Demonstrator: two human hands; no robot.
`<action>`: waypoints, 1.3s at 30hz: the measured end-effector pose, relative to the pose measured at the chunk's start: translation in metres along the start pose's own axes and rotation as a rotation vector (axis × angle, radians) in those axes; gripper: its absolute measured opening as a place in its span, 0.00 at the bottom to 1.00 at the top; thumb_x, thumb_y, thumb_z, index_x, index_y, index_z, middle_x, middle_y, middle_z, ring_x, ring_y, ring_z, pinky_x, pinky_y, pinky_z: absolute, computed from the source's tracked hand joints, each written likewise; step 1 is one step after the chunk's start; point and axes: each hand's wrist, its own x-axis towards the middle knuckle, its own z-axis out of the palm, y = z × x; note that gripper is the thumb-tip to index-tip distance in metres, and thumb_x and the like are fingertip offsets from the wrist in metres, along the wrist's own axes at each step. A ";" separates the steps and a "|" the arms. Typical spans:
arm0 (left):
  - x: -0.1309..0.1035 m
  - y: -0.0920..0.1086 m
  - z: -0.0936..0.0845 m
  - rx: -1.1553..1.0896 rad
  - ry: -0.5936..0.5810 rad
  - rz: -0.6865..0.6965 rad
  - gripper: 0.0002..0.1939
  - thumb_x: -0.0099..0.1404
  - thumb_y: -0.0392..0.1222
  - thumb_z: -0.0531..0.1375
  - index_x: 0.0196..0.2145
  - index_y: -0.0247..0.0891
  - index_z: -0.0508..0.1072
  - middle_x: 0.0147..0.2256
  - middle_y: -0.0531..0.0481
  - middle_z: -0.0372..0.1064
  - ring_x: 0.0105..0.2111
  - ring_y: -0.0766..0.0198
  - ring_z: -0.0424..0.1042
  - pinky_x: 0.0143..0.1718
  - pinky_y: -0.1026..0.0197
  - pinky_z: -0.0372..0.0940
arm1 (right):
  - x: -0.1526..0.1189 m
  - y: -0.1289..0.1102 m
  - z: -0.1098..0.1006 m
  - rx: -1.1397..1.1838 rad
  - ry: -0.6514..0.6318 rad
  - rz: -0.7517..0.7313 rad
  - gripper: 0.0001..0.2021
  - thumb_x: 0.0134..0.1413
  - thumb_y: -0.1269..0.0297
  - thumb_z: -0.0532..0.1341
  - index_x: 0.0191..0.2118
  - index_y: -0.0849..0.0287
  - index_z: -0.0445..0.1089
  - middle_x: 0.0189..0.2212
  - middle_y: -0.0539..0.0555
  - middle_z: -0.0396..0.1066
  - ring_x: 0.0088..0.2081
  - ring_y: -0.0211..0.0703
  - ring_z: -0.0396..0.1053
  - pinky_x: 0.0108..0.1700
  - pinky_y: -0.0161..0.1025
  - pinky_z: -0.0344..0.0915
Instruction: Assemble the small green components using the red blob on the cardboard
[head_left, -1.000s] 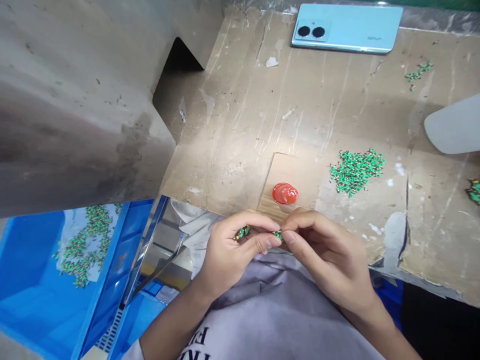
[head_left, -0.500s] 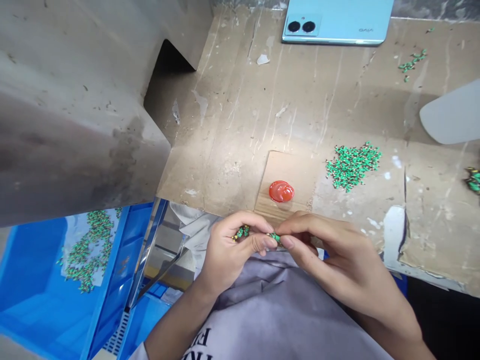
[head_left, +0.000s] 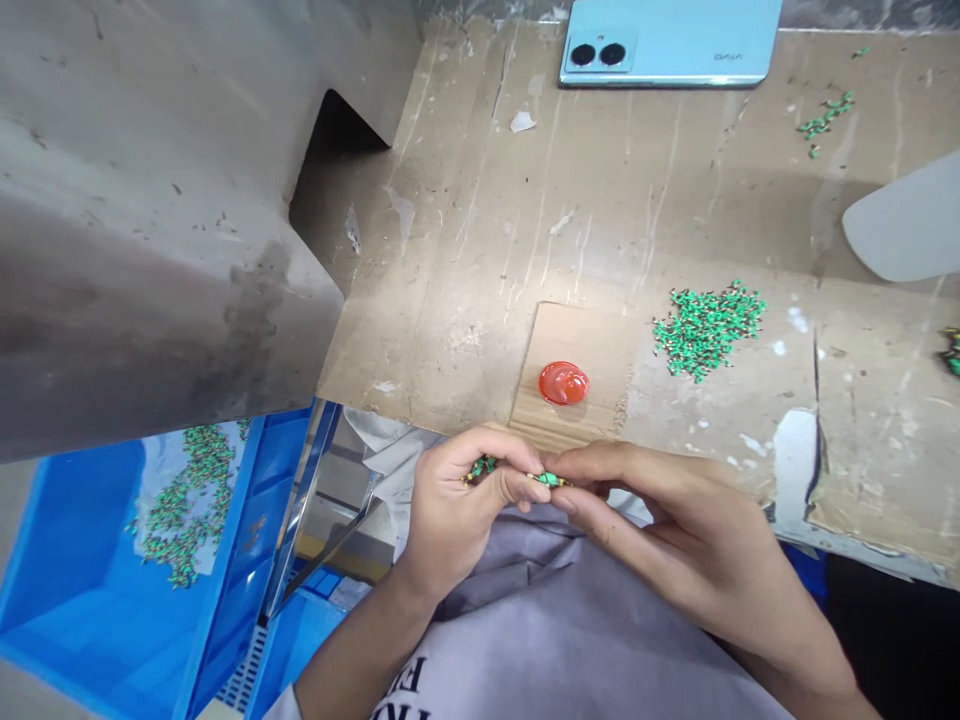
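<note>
My left hand (head_left: 461, 500) is closed, pinching a small green piece (head_left: 550, 479) with thin ends between thumb and forefinger. More green pieces (head_left: 480, 468) show inside its curled fingers. The thumb and forefinger of my right hand (head_left: 667, 520) close on the other end of the pinched piece. Just beyond the hands, a red oval dish (head_left: 563, 383) with a glossy surface sits on a cardboard square (head_left: 585, 330). To its right lies a pile of green pieces (head_left: 705, 330) on the cardboard-covered table (head_left: 465, 250).
A light blue phone (head_left: 675, 45) lies at the far edge. A white rounded object (head_left: 907, 225) and a few green pieces (head_left: 825, 118) are at the right. A metal housing (head_left: 150, 220) rises at the left, above a blue bin (head_left: 82, 570) holding more pieces.
My right fingertips have shifted slightly off the middle of the small green piece, so more of it shows. The camera view has moved a little.
</note>
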 end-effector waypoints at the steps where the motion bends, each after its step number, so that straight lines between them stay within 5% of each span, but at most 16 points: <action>1: 0.000 0.001 0.001 -0.010 0.005 0.010 0.11 0.57 0.36 0.85 0.29 0.40 0.87 0.29 0.52 0.83 0.21 0.70 0.75 0.24 0.70 0.73 | 0.000 0.000 0.000 -0.003 0.003 -0.017 0.10 0.76 0.72 0.67 0.53 0.49 0.81 0.44 0.46 0.89 0.39 0.36 0.87 0.40 0.26 0.80; 8: 0.000 0.011 0.005 -0.029 -0.010 -0.070 0.14 0.55 0.32 0.85 0.37 0.44 0.91 0.26 0.56 0.82 0.21 0.70 0.75 0.24 0.72 0.74 | 0.002 0.009 0.002 -0.116 0.064 -0.173 0.13 0.74 0.77 0.65 0.55 0.52 0.78 0.43 0.52 0.88 0.39 0.41 0.87 0.46 0.35 0.84; 15: -0.005 0.026 0.008 0.320 -0.058 0.062 0.05 0.66 0.34 0.77 0.39 0.41 0.91 0.32 0.51 0.85 0.28 0.66 0.79 0.30 0.69 0.75 | -0.002 0.027 0.002 -0.287 0.174 -0.412 0.13 0.69 0.81 0.67 0.51 0.56 0.78 0.42 0.59 0.87 0.40 0.47 0.87 0.43 0.40 0.86; 24: -0.010 0.028 0.010 0.521 -0.041 0.224 0.06 0.67 0.32 0.72 0.40 0.36 0.90 0.28 0.49 0.83 0.22 0.66 0.73 0.25 0.66 0.69 | -0.007 0.030 0.000 -0.303 0.100 -0.393 0.15 0.71 0.79 0.65 0.55 0.53 0.77 0.45 0.60 0.87 0.43 0.48 0.88 0.42 0.42 0.87; 39: -0.004 0.030 0.014 0.576 0.034 0.276 0.07 0.59 0.29 0.68 0.29 0.38 0.86 0.23 0.51 0.83 0.17 0.68 0.73 0.19 0.70 0.67 | -0.004 0.022 0.003 -0.273 0.091 -0.372 0.15 0.70 0.80 0.66 0.50 0.50 0.79 0.42 0.56 0.88 0.35 0.49 0.86 0.37 0.43 0.84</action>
